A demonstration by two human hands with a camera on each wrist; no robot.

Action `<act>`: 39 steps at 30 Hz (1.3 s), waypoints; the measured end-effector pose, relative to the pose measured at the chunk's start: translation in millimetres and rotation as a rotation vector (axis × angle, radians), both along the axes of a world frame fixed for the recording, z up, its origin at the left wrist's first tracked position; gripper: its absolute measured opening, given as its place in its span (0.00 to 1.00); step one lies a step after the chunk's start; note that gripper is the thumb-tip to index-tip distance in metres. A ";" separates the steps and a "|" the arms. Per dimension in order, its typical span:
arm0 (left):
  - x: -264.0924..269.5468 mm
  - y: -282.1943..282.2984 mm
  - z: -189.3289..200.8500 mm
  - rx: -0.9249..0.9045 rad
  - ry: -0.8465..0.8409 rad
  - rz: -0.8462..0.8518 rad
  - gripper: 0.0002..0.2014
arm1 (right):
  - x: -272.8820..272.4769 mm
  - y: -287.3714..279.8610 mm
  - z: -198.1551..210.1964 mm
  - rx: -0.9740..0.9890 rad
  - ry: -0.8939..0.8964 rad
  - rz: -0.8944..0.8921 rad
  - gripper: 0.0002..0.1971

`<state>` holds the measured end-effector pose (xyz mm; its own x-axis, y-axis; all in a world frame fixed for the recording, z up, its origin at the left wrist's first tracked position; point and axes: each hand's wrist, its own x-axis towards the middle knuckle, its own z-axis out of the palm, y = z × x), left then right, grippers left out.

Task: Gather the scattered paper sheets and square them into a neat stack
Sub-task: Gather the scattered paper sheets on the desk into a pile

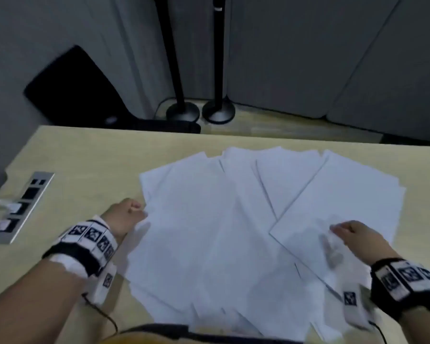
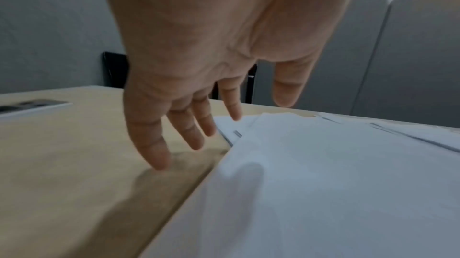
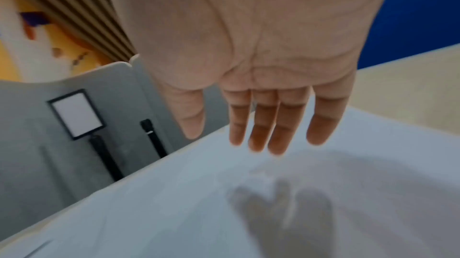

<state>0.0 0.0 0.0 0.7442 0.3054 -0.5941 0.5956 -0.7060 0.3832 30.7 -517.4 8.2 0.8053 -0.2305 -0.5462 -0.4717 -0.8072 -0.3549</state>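
Several white paper sheets (image 1: 233, 219) lie fanned and overlapping across the light wooden table (image 1: 85, 155). My left hand (image 1: 128, 214) is at the left edge of the spread, and in the left wrist view my left hand (image 2: 199, 108) has straight fingers (image 2: 159, 154) pointing down beside the paper sheets (image 2: 323, 183), holding nothing. My right hand (image 1: 353, 234) hovers over the right-hand sheets. The right wrist view shows my right hand (image 3: 268, 124) with straight fingers (image 3: 278, 134) just above the paper sheets (image 3: 273, 213), casting a shadow on them.
A metal socket panel (image 1: 23, 207) with plugs is set into the table at the left. Two black stand bases (image 1: 201, 111) and a black object (image 1: 77, 88) are on the floor beyond the far edge. Grey partition panels (image 1: 333, 58) stand behind.
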 end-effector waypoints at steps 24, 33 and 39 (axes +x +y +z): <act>66.5 -83.6 -16.8 0.195 0.130 0.266 0.40 | 27.1 65.1 -55.6 -0.392 -0.106 -0.254 0.44; 57.9 -96.7 -8.7 0.171 0.079 0.307 0.35 | 14.4 88.1 -53.8 -0.355 -0.162 -0.018 0.42; 55.4 -86.3 -4.0 0.105 0.047 0.376 0.26 | 10.5 63.8 -47.4 -0.363 -0.148 -0.264 0.42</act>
<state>55.4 -86.3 -4.0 0.5415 0.6125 -0.5758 0.8353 -0.4691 0.2866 41.2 -453.6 -39.2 0.7567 -0.5926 -0.2762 -0.6430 -0.7510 -0.1504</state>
